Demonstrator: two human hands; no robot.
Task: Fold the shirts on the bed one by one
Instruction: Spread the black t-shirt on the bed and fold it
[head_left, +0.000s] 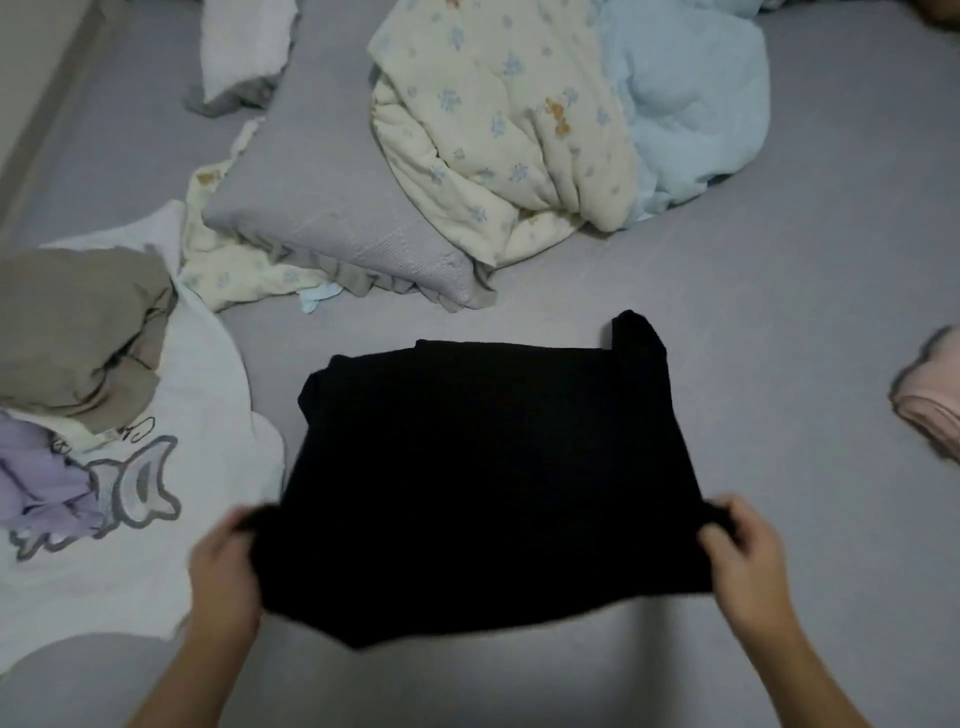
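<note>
Bedroom: bed (779, 312), pillow (332, 208), quilt (498, 130).

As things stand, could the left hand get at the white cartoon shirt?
Probably yes: the white shirt lies right beside the left hand, nothing between, but it first must release the black shirt.

Centre: shirt (488, 467) on the bed (779, 312)
Left: clothes pile (104, 415)
Behind: pillow (332, 218), with quilt (545, 119) right of it
Right edge: folded garment (932, 389)
</note>
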